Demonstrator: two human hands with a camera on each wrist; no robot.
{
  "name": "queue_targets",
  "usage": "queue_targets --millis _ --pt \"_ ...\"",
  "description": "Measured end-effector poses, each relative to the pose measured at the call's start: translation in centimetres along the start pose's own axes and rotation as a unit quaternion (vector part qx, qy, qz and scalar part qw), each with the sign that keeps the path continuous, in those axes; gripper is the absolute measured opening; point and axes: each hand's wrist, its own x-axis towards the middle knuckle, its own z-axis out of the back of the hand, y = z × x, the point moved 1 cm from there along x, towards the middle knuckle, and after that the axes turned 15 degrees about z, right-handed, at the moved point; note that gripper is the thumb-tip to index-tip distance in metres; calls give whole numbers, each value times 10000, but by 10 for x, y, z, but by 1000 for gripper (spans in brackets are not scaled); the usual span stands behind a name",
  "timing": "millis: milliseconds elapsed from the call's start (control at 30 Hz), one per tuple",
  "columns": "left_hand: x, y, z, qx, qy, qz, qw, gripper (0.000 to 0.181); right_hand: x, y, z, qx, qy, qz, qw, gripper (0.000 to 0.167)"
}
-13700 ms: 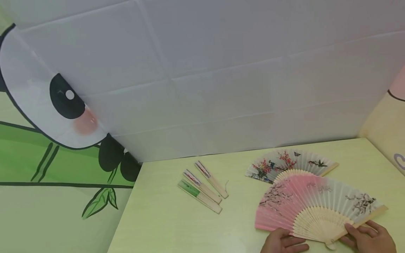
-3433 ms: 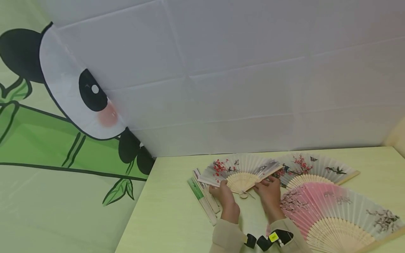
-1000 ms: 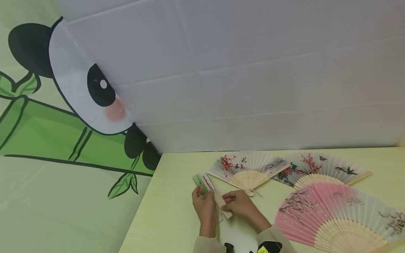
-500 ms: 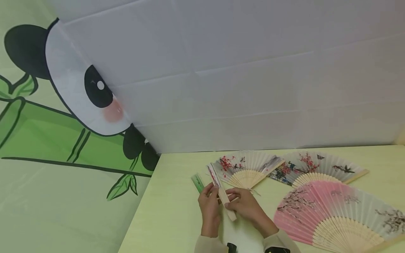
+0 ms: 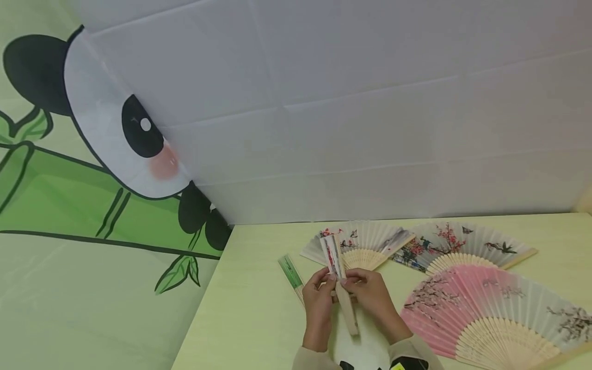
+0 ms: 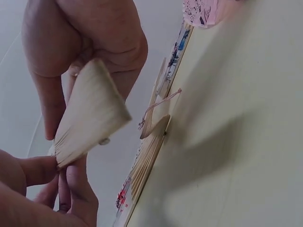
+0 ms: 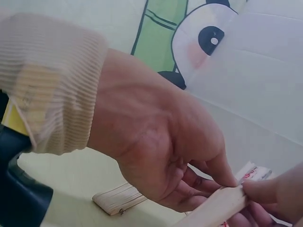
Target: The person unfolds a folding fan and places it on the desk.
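Both hands hold a folded hand fan point(image 5: 346, 306) above the table, its patterned end up and its bare wooden end down. My left hand point(image 5: 318, 306) pinches its left side and my right hand point(image 5: 371, 297) its right side, near mid-length. In the left wrist view the fan's wooden ribs point(image 6: 92, 106) face the camera, the ribs bunched together. The right wrist view shows the right thumb point(image 7: 220, 165) on the fan. Left of the hands lies a folded green fan point(image 5: 290, 271), its lower part hidden by the left hand.
Behind the hands lies a spread white fan point(image 5: 370, 240), partly covered by the held fan. Beside it is a spread white fan with flowers and birds point(image 5: 453, 239). A spread pink-and-white fan point(image 5: 439, 303) lies at right. A white-covered wall point(image 5: 351, 154) rises behind the table.
Earlier the hands were at the pink fan, then at a spread white fan. Within the last second they lifted the folded fan from beside the green one and brought it right, more upright.
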Motion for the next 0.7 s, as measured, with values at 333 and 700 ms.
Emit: queue_targets --millis 333,700 --pt "0 -1 -5 -208 -354 -49 9991 34 0 1 8 570 -386 -323 9971 31" --pt "0 1 -7 -674 -446 -316 9962 41 3 -2 17 675 -675 -196 9952 52"
